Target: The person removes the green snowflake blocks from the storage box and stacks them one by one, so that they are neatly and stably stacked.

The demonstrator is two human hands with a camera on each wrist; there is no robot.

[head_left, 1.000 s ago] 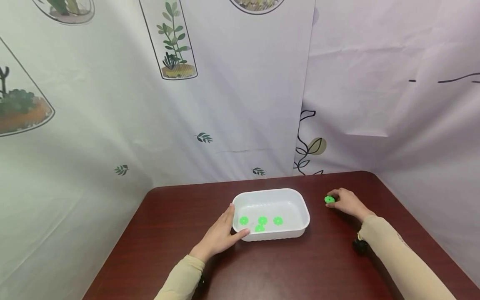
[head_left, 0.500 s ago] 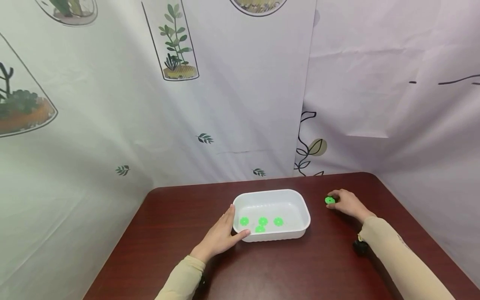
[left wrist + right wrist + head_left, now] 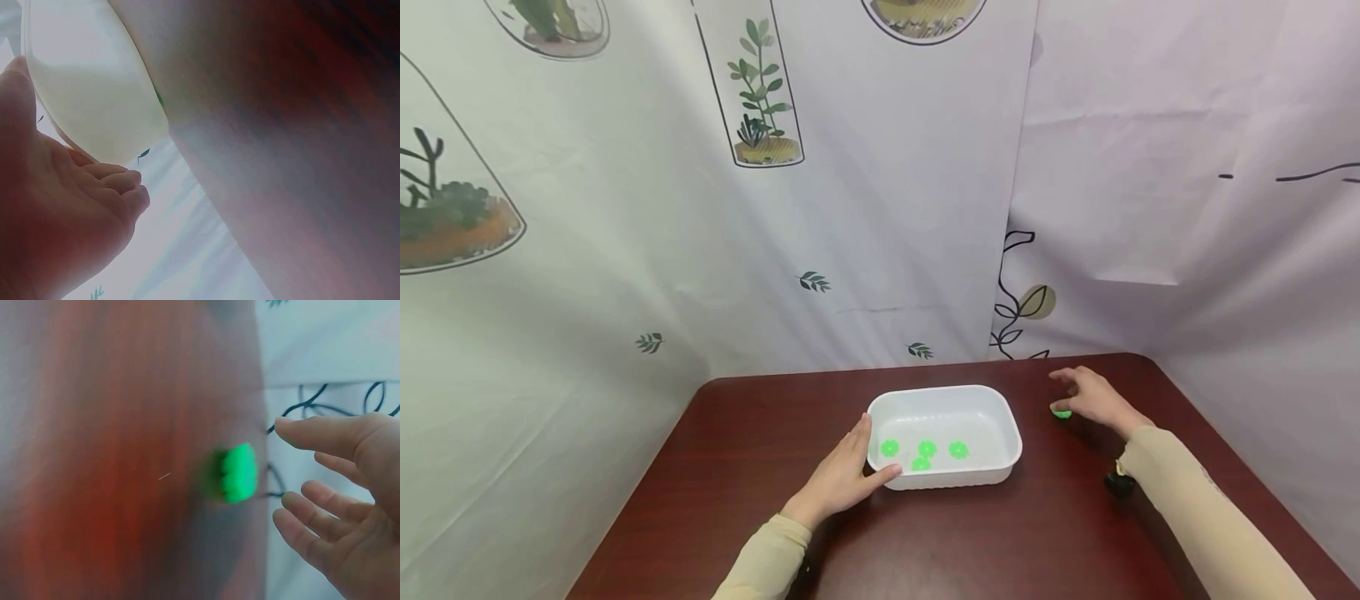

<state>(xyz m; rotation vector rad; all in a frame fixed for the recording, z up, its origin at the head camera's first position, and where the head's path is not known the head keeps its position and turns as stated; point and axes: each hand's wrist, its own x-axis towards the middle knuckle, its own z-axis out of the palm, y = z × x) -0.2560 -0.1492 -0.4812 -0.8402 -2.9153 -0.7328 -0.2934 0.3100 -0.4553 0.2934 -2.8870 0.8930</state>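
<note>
A white rectangular basin (image 3: 943,479) sits on the table, several flat, flower-shaped green pieces (image 3: 958,450) lying on its bottom. At the basin's left end my left hand (image 3: 838,475) rests with fingers extended along the wall and thumb at the near rim. In the left wrist view, the left hand (image 3: 75,200) lies against the basin's pale outer wall (image 3: 94,81). Right of the basin, my right hand (image 3: 1096,398) hovers, thumb and fingers spread. Below its fingertips a scalloped green piece (image 3: 240,474) rests on the table, apart from the right hand (image 3: 344,500).
The dark red-brown table (image 3: 760,417) has its far edge along a white printed curtain (image 3: 910,208), which also encloses both sides. A black wrist device (image 3: 1120,485) shows under the right sleeve.
My right hand has let go of the green piece, its fingers parting and lifting off. The left hand stays at the basin. The head view has tilted slightly up.
</note>
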